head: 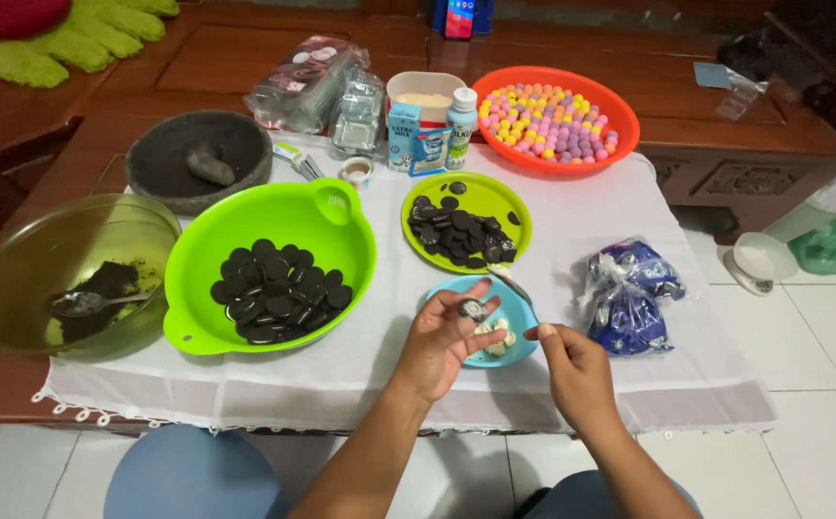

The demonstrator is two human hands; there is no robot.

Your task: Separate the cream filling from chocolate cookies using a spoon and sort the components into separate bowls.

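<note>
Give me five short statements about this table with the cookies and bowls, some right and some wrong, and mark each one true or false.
1. The left hand holds a dark cookie half. True.
2. The right hand holds a fork. False: it holds a knife over the small blue bowl.
3. The big green bowl holds dark cookie halves. True.
4. The orange bowl holds only white balls. False: they are yellow, pink and purple.
5. The stone mortar sits on the floor. False: it is on the table.
</note>
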